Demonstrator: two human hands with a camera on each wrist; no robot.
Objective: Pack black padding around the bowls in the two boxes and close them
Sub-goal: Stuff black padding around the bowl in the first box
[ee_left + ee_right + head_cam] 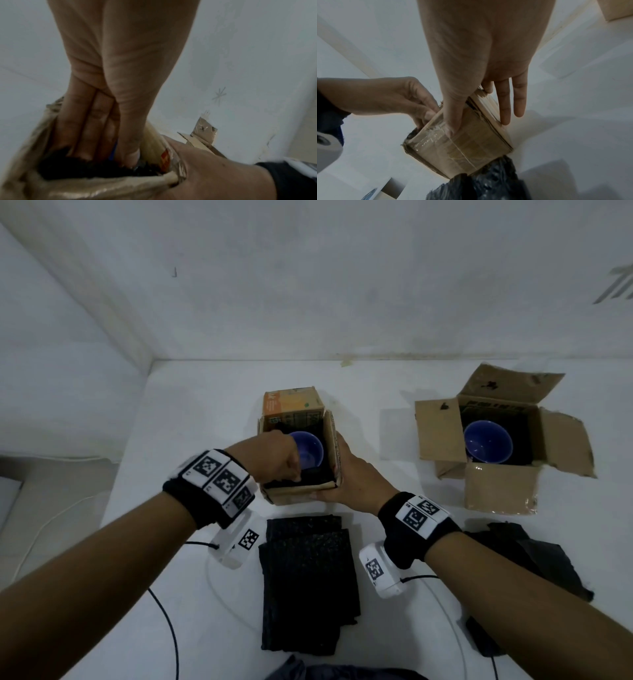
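The left hand's fingers (pixel 96 128) run straight down inside the small brown cardboard box (pixel 298 491), fingertips pressing a black foam padding piece (pixel 82 167) into the gap along the box's near wall; whether the thumb pinches the foam I cannot tell. The left hand (pixel 274 457) hides that near-left corner in the head view. The right hand (pixel 352 474) braces the same box from outside, thumb flat on the near face and fingers (pixel 508 102) extended along the right wall.

Inside the box sits a glossy blue bowl (pixel 310 450), against the right wall and beyond the foam. Just in front of the box lies a stack of black foam sheets (pixel 308 583). Well to the box's right stands a larger open cardboard box (pixel 442 433) with a second blue bowl (pixel 488 441).

The foam looks soft and springy, so it should squeeze in edge-first, gripped along its top. The bowl is probably fragile and slick: push beside it, never on its rim.
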